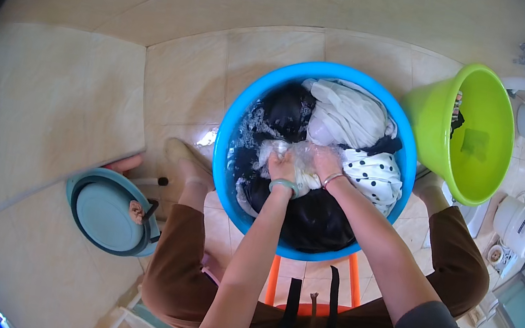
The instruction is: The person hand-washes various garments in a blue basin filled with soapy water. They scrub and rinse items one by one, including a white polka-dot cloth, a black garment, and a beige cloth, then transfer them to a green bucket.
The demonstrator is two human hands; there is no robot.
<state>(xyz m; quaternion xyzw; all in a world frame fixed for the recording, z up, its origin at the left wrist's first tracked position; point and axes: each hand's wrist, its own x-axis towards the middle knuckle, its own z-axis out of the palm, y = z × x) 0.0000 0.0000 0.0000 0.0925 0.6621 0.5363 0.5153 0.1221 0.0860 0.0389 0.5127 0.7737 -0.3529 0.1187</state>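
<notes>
Left hand point(282, 165): fingers closed, bunching a wad of the wet pale garment point(300, 159); a green bangle sits on the wrist.
Right hand point(326, 161): fingers closed over the same wad, just beside the left hand, knuckles up; a thin bracelet on the wrist.
Pale garment: sits at the middle of the blue wash basin point(231, 126), half sunk in sudsy water, pressed between both hands.
Handling, judged: soaked cloth, so limp and heavier than it looks; soapy, so likely to slip through a loose hold. No stiff edge to take. Best held as a gathered handful, thick folds in each fist, as both hands do here.
Fragility, judged: thin fabric; hard wringing at one spot could strain a seam. Spreading the grip over a wide bunch is safer.
Basin contents: black cloth point(311, 221) along the near side and far left, a white garment point(350, 112) at the far side, a white piece with black dots point(375, 173) touching the right wall. All tangled; lifting one piece may drag its neighbours.
Basin support: rests on an orange stool point(354, 277), between the person's knees.
Right of basin: lime-green bucket point(475, 133), tilted, near the basin, with something dark hanging at its rim.
Left of basin: teal collapsible tub point(108, 213) on the tiled floor point(181, 72), well apart.
Far right: white appliance point(515, 226), partly cut off.
</notes>
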